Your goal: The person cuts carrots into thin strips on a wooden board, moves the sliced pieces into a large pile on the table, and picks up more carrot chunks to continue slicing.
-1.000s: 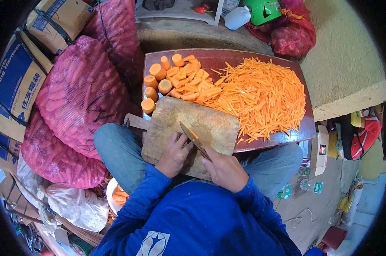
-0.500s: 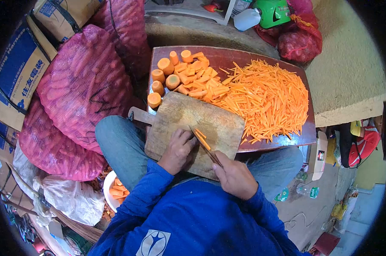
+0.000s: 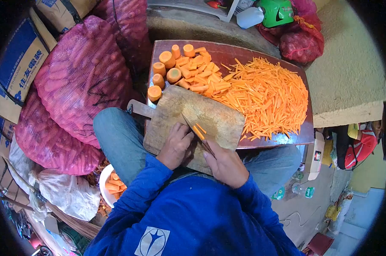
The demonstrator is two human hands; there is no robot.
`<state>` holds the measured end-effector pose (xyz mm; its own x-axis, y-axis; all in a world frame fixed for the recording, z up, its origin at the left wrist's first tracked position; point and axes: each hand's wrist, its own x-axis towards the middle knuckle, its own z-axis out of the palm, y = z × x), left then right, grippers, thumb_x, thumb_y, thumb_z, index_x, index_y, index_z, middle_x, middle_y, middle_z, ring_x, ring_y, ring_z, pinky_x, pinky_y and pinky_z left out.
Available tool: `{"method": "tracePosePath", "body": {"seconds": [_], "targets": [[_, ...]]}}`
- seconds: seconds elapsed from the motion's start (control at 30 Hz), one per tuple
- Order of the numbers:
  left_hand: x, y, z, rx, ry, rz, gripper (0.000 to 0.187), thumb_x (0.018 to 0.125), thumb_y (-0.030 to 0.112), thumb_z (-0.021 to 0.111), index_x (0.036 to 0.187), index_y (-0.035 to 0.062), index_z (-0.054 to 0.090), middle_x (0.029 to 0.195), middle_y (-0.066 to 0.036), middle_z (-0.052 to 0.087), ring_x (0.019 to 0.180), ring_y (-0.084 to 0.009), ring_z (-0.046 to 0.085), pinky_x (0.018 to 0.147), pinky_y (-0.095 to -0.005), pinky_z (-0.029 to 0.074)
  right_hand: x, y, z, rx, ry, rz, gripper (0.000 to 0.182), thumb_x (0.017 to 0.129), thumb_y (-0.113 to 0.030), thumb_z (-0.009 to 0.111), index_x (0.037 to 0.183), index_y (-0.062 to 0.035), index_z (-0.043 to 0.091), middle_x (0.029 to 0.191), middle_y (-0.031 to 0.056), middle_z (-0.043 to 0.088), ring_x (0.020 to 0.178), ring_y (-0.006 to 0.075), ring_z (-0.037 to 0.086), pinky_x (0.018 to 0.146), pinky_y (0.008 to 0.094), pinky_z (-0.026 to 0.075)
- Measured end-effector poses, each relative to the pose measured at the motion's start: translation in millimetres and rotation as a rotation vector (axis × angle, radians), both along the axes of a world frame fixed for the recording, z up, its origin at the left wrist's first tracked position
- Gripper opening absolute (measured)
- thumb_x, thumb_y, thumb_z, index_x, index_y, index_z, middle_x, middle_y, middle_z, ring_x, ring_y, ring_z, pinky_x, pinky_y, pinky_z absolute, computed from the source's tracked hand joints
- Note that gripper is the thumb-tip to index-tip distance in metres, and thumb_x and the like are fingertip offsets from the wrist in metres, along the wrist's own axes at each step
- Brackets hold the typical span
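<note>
A kitchen knife (image 3: pixel 192 124) is in my right hand (image 3: pixel 228 164), its handle wrapped by the fingers. The blade points away and to the left over a worn wooden cutting board (image 3: pixel 167 113), which lies tilted across my lap and the table edge. My left hand (image 3: pixel 176 145) rests on the board just left of the blade, fingertips curled down; whatever is under them is hidden. Thin carrot strips (image 3: pixel 199 132) lie against the right side of the blade. Beyond the board are carrot slices (image 3: pixel 197 70) and a large heap of shredded carrot (image 3: pixel 270 100).
Carrot chunks (image 3: pixel 167 59) stand on the left of the red-brown table (image 3: pixel 244 50). A white bowl (image 3: pixel 104 184) with carrot pieces sits by my left leg. Net sacks of carrots (image 3: pixel 84 81) and cardboard boxes (image 3: pixel 18 64) crowd the left. A concrete ledge (image 3: pixel 346 85) rises at right.
My right hand and the knife have shifted left and a little forward across the board. My left hand stays in nearly the same place. The whole view has tipped slightly.
</note>
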<state>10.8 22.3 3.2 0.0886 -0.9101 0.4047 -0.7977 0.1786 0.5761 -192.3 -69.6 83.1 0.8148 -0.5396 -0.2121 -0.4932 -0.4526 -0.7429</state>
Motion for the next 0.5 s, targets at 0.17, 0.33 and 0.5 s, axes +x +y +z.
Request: {"method": "tracePosePath", "body": {"seconds": [0.17,0.33,0.5], "targets": [[1,-1,-6,-0.066,0.079,0.022,0.038,0.072,-0.002,0.076,0.109,-0.0049,0.070,0.108,-0.020,0.063,0.103,-0.0409,0.058,0.091,-0.0466,0.053,-5,3,13,0.014,-0.032,0.013,0.040,0.106,-0.023,0.062,0.141,-0.0048,0.052,0.091,0.0324,0.072,0.087,0.0544,0.070,0.074,0.0630,0.054],[0,-1,-6,-0.053,0.051,0.021,0.034,0.071,-0.003,0.075,0.105,-0.0044,0.071,0.107,-0.019,0.064,0.102,-0.0400,0.058,0.089,-0.0467,0.053,6,-3,0,-0.035,0.007,0.033,0.037,0.107,-0.023,0.061,0.137,-0.0046,0.053,0.087,0.0313,0.071,0.084,0.0546,0.070,0.072,0.0640,0.053],[1,0,-8,-0.080,0.089,0.037,0.032,0.069,-0.004,0.074,0.101,-0.0040,0.070,0.103,-0.017,0.063,0.100,-0.0391,0.058,0.087,-0.0468,0.052,2,4,9,0.001,0.032,0.008,0.035,0.108,-0.025,0.060,0.135,-0.0044,0.053,0.087,0.0326,0.071,0.084,0.0557,0.069,0.072,0.0648,0.053]]}}
